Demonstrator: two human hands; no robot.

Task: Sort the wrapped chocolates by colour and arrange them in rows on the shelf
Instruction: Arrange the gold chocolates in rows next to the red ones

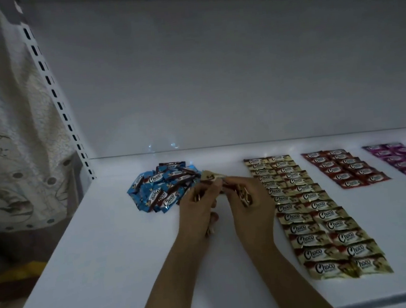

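Two hands meet over your smooth white shelf (108, 260): your left hand (199, 208) and right hand (248, 206) each curl round crinkly foil sweets, with one gold packet (211, 177) sticking up at the fingertips. A glossy blue heap (163, 189) lies just left. Flat, rectangular gold rows (313, 215), red rows (345, 168) and purple rows (401, 158) lie to the right.

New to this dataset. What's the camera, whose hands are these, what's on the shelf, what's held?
One picture only, from a camera worn on a person's head, looking down at their own bare hands; no robot here. On the white shelf lie a loose pile of blue chocolates, then, going right, neat rows of gold chocolates, red chocolates and purple chocolates. The left hand and right hand meet in the middle, each gripping gold-wrapped pieces.
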